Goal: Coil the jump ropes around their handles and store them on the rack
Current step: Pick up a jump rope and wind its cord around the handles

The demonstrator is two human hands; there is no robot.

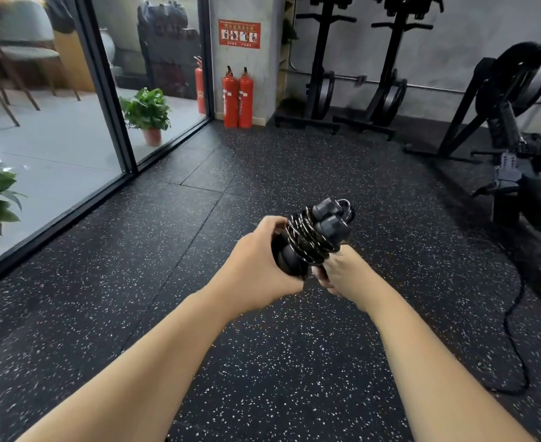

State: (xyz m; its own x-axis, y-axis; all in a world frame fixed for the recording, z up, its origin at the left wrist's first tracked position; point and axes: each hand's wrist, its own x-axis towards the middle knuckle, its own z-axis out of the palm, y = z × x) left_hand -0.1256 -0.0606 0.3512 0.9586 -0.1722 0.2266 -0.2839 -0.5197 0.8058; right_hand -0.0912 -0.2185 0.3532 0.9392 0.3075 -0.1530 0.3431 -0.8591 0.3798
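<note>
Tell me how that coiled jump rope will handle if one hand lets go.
The jump rope is wound in tight turns round its two handles, so the bundle should stay fairly stiff. The thin cord looks springy and may unwind once the right hand releases. The left hand alone could probably carry it; it looks light.

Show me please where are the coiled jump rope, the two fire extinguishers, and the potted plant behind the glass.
coiled jump rope (307, 240), head view, on the wound cord.
fire extinguishers (238, 97), head view, between the two red cylinders' bodies.
potted plant (146, 110), head view, on the leaves.

At frame centre, both hands, left hand and right hand, grip a black jump rope coiled round its black handles, above speckled black rubber flooring.
</note>
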